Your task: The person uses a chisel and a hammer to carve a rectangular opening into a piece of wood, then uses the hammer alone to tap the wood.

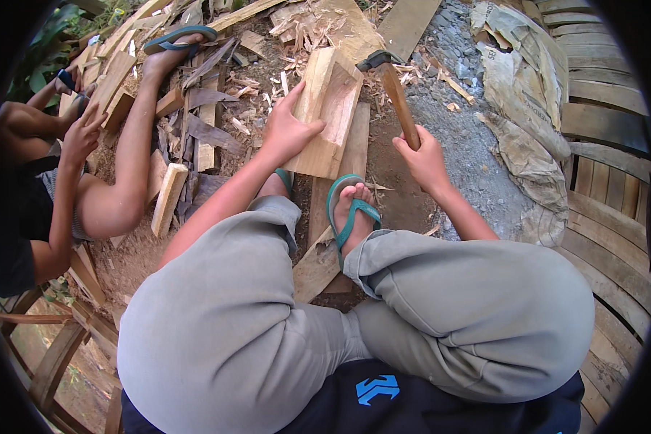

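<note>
Wooden block (312, 148) lies at the far end of the plank (357, 141), hollow already cut, inside apparently unsmoothed, I judge. My left grip (286, 136) clasps its left side; my right grip (423, 158) wraps the hammer (400, 101) handle.

hollowed rectangular wooden block (317, 150): centre, over flat wooden plank (357, 141) | wooden-handled metal-headed hammer (398, 98): right of block | crumpled sacking (521, 83): farther right | squared wooden offcut (169, 200): left, nearer
</note>
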Available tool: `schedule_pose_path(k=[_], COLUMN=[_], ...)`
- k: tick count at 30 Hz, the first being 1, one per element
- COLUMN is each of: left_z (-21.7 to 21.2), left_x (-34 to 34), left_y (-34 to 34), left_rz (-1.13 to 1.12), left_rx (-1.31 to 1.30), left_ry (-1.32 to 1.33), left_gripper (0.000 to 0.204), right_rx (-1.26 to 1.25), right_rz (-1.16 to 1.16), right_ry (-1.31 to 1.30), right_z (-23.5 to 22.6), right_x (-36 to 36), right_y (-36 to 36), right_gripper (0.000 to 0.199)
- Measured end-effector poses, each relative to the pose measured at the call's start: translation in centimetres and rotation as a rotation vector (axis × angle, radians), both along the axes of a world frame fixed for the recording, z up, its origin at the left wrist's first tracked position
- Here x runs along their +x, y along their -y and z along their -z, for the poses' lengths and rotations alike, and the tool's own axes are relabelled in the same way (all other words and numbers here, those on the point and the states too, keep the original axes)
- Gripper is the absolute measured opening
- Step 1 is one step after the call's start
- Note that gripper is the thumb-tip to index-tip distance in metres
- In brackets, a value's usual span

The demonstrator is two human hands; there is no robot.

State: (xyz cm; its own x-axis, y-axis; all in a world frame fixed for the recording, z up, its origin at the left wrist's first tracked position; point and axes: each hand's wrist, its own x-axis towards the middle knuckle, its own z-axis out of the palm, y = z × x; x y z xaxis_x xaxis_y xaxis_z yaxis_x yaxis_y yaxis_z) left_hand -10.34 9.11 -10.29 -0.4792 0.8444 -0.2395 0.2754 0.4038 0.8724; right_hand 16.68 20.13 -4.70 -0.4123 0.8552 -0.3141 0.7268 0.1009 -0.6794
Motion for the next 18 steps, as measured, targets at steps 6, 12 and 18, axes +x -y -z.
schedule_pose_path(k=[6, 12, 18], left_z=[-3.8, -5.7, -4.9], left_x=[-2.0, -0.9, -0.1], left_y=[-0.9, -2.2, -1.9], left_rz=[0.358, 0.522, 0.516], left_rx=[0.025, 0.054, -0.031], left_ry=[-0.378, -0.526, -0.307], left_gripper=[0.084, 0.086, 0.088], right_rx=[-0.017, -0.083, 0.11], right_rz=[-0.114, -0.292, -0.25], right_ry=[0.095, 0.111, -0.047], right_z=[-3.6, -2.0, 1.9], right_x=[5.9, 8.0, 8.6], right_y=[1.2, 3.8, 6.9], right_gripper=[0.029, 0.032, 0.027])
